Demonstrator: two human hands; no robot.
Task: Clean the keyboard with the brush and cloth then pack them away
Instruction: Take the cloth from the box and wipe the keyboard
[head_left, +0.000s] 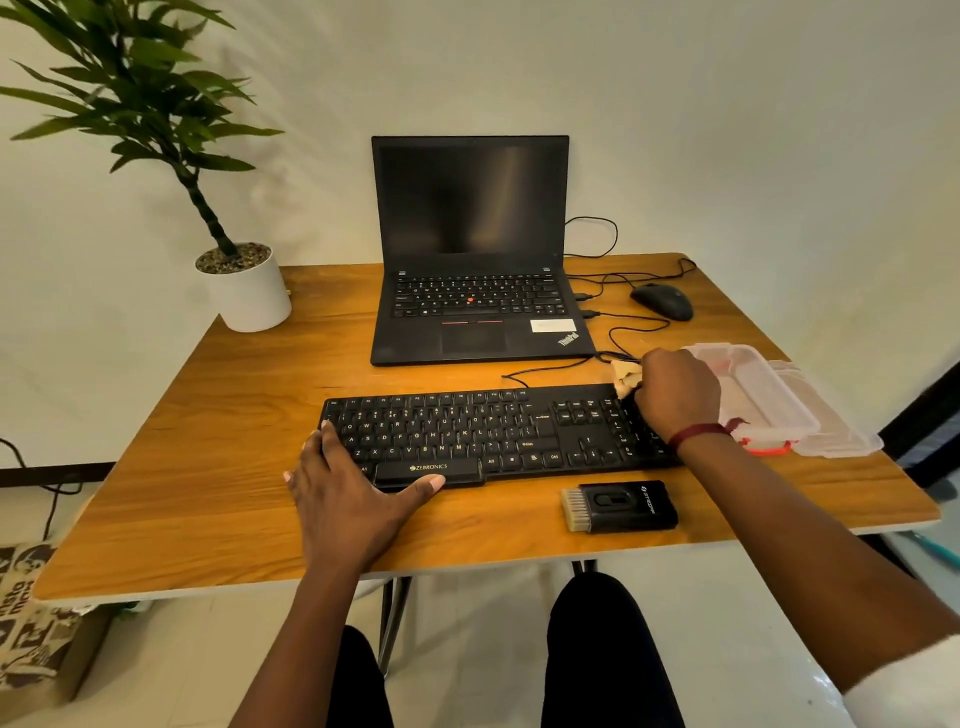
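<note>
Left hand (347, 493) spread flat at keyboard (483, 434) left edge, right hand (678, 397) pinching cloth (626, 376) at right edge.

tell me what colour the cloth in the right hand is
Pale beige or cream. The cloth shows in the head view, bunched in the right hand at the keyboard's far right corner.

cloth (625, 378) mostly hidden inside right hand (678, 397), plant (130, 98) cropped by frame edge

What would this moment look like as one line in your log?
right hand: wiping keyboard with cloth | left hand: steadying keyboard | brush: idle on table
</note>
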